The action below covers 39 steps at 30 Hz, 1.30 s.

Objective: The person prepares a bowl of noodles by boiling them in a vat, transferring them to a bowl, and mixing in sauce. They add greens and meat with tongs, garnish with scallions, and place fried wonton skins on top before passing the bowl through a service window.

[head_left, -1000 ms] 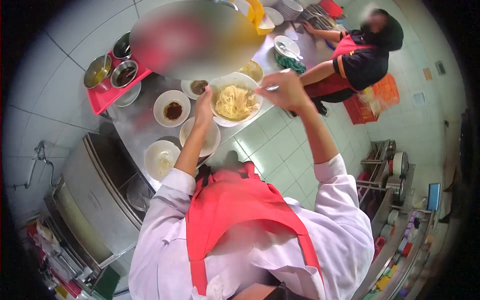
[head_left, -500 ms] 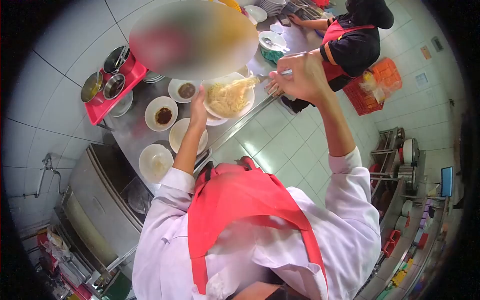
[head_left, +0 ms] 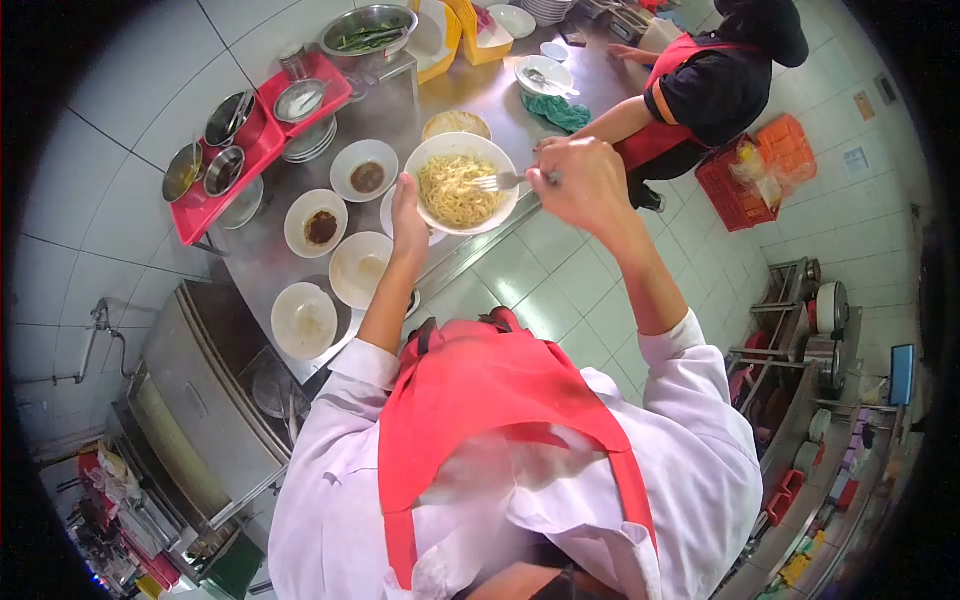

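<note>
My left hand (head_left: 409, 225) is closed on the left side of a white bowl (head_left: 487, 145), with the thumb near the rim. Pale yellow noodles (head_left: 455, 197) lie inside it. In my right hand (head_left: 590, 190) is a metal fork (head_left: 508, 181), held from the right with its tines down in the noodles. Behind the bowl sits another dish with yellowish contents (head_left: 457, 124). To the left, two white bowls hold dark sauce (head_left: 367, 177) (head_left: 321, 228). Nearer to me are two more white bowls (head_left: 360, 270) (head_left: 304, 321) with slight residue.
Pink-red trays (head_left: 262, 155) with metal pots line the steel table's (head_left: 245, 275) left edge. A metal bowl of greens (head_left: 368, 42) stands at the back. At right, a co-worker's arm (head_left: 612, 122) reaches over the table near a green cloth (head_left: 556, 112).
The fork has come down: noodles that it held raised at the bowl's right side now lie in the bowl. A co-worker's arm has shifted at the table.
</note>
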Each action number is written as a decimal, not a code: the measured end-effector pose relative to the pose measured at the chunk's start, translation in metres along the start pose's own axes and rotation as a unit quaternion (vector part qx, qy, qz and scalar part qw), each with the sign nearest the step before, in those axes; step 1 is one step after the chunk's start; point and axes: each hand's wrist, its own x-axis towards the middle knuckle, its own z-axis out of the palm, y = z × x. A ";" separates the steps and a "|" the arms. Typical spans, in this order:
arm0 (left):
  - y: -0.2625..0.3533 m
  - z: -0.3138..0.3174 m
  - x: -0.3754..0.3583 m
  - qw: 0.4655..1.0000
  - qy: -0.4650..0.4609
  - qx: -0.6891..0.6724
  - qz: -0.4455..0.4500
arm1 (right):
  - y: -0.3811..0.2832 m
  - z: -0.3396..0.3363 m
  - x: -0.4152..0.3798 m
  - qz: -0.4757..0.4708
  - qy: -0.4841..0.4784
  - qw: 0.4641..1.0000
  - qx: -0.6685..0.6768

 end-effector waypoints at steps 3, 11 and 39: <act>-0.012 0.004 0.007 0.998 -0.028 0.058 0.006 | 0.021 0.030 0.009 -0.013 0.004 0.999 0.050; -0.014 -0.008 0.015 0.997 -0.056 0.020 -0.049 | 0.045 -0.021 -0.006 -0.005 0.004 1.000 0.025; -0.040 0.032 0.000 0.995 -0.072 -0.001 -0.067 | 0.049 0.020 -0.011 -0.090 -0.028 0.990 0.109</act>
